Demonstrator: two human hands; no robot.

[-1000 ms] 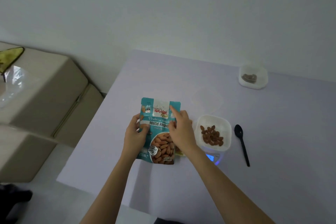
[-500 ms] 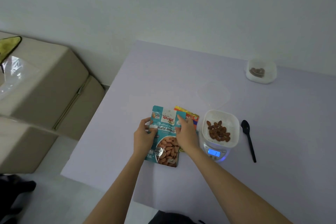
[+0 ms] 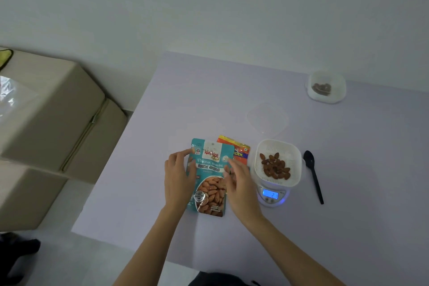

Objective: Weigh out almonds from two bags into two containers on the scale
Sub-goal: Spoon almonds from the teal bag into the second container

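Grip: left hand (image 3: 178, 176) is laid with loose, nearly straight fingers against the left edge of the teal almond bag (image 3: 210, 176); no closed hold is seen. Right hand (image 3: 239, 183) is set at the bag's right edge, its fingers blurred, so its hold cannot be told.

Head view: the teal almond bag is laid flat on the table (image 3: 185, 100), overlapping an orange bag (image 3: 239, 150). Just to the right, a white container (image 3: 277, 145) holding almonds (image 3: 275, 167) is seated on the scale (image 3: 270, 196), whose display is lit. A black spoon (image 3: 313, 174) is placed beside it. A second container (image 3: 326, 87), also with almonds, is set well apart at the far side.

Step judged: late, with both containers filled and the bag being set aside. Next move judged: the reading is to be checked and the white container lifted level off the scale.
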